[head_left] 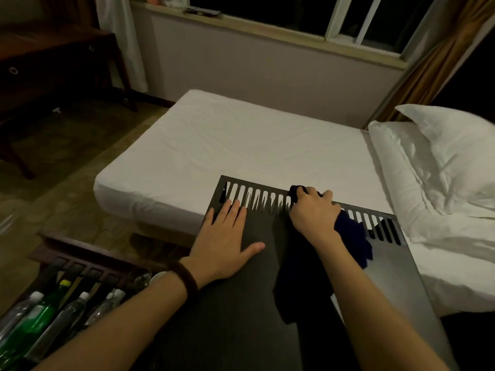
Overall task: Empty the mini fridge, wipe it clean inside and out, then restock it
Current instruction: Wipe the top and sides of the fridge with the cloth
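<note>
The mini fridge's dark top panel fills the lower middle of the view, with a row of vent slots along its far edge. My left hand lies flat on the panel, fingers straight, fingertips at the slots. My right hand grips a dark blue cloth at the slots near the middle of the far edge; the cloth trails down over the panel beneath my forearm. Several bottles, clear ones and a green one, lie on a dark wooden slatted rack at the lower left.
A bed with a white sheet stands right behind the fridge, with white pillows at the right. A dark wooden desk is at the upper left, and a window with curtains lies beyond. Patterned floor lies to the left.
</note>
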`<state>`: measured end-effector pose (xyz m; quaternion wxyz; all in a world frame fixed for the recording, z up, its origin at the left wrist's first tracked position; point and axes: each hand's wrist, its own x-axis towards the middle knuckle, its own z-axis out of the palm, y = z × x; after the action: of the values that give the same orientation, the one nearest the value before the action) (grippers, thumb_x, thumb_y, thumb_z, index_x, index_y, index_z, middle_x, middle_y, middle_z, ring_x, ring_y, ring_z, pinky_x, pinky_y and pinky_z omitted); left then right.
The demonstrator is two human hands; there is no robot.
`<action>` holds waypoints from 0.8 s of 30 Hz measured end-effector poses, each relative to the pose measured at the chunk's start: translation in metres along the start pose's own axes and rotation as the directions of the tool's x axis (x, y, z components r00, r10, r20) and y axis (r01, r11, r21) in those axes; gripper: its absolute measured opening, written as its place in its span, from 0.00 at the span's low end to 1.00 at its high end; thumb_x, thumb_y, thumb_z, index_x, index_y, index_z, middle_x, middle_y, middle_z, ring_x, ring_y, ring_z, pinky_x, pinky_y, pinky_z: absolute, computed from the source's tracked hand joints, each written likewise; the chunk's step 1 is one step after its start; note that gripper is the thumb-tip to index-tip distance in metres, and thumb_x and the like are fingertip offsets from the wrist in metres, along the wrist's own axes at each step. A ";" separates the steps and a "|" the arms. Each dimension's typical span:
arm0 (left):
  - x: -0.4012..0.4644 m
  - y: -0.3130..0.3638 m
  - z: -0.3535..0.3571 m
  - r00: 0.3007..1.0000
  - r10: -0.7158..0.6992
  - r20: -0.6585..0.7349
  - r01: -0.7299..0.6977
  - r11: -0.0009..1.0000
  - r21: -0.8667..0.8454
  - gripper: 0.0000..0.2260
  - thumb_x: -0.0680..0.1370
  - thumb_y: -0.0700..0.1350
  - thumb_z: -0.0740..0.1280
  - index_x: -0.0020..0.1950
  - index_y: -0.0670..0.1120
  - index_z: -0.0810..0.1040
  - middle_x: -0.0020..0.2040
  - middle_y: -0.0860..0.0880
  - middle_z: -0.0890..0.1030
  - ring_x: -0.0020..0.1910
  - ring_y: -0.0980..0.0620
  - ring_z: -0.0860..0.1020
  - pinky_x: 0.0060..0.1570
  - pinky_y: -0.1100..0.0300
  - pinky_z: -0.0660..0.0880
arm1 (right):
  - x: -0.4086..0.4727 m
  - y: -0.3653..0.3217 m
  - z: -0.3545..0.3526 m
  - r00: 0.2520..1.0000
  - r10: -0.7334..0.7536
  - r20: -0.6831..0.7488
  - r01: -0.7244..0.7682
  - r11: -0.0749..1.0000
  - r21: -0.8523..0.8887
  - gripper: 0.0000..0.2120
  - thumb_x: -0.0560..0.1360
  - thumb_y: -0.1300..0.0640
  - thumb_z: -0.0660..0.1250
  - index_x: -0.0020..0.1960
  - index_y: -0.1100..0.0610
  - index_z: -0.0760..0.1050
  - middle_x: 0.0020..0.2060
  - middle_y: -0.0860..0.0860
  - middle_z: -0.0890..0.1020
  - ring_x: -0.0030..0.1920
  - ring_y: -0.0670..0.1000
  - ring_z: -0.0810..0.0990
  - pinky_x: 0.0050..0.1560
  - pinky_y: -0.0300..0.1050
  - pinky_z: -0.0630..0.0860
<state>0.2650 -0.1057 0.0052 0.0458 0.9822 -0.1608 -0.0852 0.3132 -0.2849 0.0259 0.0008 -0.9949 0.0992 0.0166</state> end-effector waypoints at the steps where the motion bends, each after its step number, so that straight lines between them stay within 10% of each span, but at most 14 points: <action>1: 0.000 0.000 0.002 1.000 0.003 -0.017 -0.004 1.000 -0.002 0.37 0.75 0.68 0.45 0.76 0.46 0.41 0.77 0.47 0.42 0.75 0.50 0.40 0.73 0.48 0.41 | 0.001 -0.009 0.000 1.000 -0.026 0.000 0.026 1.000 -0.007 0.22 0.75 0.57 0.56 0.69 0.55 0.63 0.67 0.53 0.69 0.64 0.61 0.64 0.58 0.58 0.66; 8: 0.000 -0.004 0.006 0.996 0.039 -0.084 -0.043 0.998 -0.049 0.36 0.77 0.65 0.48 0.76 0.46 0.42 0.77 0.47 0.44 0.75 0.51 0.40 0.72 0.50 0.40 | 0.004 -0.071 0.003 0.939 -0.344 0.015 0.342 0.938 0.062 0.24 0.76 0.57 0.56 0.71 0.52 0.62 0.69 0.51 0.66 0.64 0.59 0.63 0.55 0.56 0.67; 19: 0.002 0.000 0.006 0.999 -0.011 -0.038 0.012 1.000 0.017 0.37 0.76 0.67 0.46 0.76 0.46 0.42 0.77 0.47 0.42 0.75 0.50 0.40 0.72 0.49 0.40 | -0.003 0.072 -0.007 0.978 0.200 0.050 -0.203 0.977 0.062 0.22 0.74 0.61 0.55 0.67 0.51 0.66 0.65 0.54 0.69 0.63 0.62 0.63 0.60 0.59 0.65; 24: 0.004 0.001 0.008 0.998 -0.010 -0.057 0.012 0.999 0.034 0.37 0.76 0.67 0.45 0.76 0.46 0.42 0.77 0.47 0.43 0.75 0.50 0.40 0.72 0.47 0.41 | -0.014 0.023 -0.004 0.998 -0.059 0.030 0.058 0.998 0.020 0.23 0.76 0.58 0.56 0.71 0.50 0.62 0.69 0.52 0.67 0.65 0.61 0.63 0.61 0.62 0.65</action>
<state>0.2667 -0.1081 -0.0032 0.0328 0.9858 -0.1554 -0.0547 0.2947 -0.3050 0.0300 0.0122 -0.9970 0.0703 0.0309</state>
